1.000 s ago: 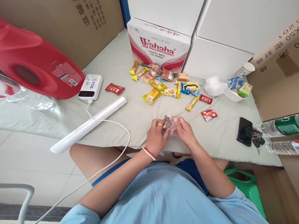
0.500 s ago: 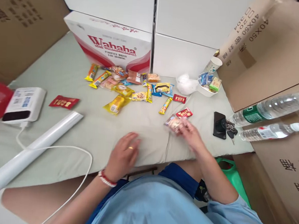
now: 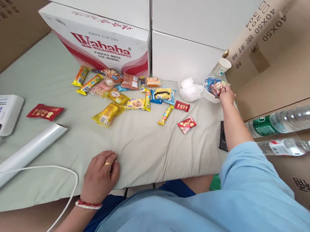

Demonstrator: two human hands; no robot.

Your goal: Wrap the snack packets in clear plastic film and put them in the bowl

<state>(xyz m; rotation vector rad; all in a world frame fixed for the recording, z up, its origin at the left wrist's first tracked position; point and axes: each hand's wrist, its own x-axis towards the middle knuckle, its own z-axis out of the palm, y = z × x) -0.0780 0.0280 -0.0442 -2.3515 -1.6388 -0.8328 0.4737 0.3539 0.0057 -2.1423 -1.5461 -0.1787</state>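
My right hand [image 3: 227, 95] is at the back right, closed on a clear-wrapped snack packet [image 3: 215, 88] with brown print. It holds the packet over a white bowl [image 3: 211, 97], which has blue packets inside. Resting on the cloth near the front edge is my left hand [image 3: 100, 175], its fingers curled in a loose fist with nothing showing in them. On the cloth between my hands lie a red snack packet [image 3: 187, 125], a smaller red packet [image 3: 182, 106] and a yellow snack bar [image 3: 166, 115]. A yellow-wrapped cake [image 3: 108, 114] lies beyond my left hand.
Several mixed snacks lie before a Wahaha carton [image 3: 101, 48]. Beside the bowl are a bunched white plastic bag [image 3: 190, 89] and a paper cup [image 3: 222, 66]. Plastic bottles [image 3: 279, 123] lie at right; a white tube [image 3: 27, 156], cable and white device [image 3: 1, 114] at left.
My right hand has carried the wrapped snack packet from the middle of the cloth to the back right, over the white bowl. My left hand has settled on the cloth. The view has shifted.
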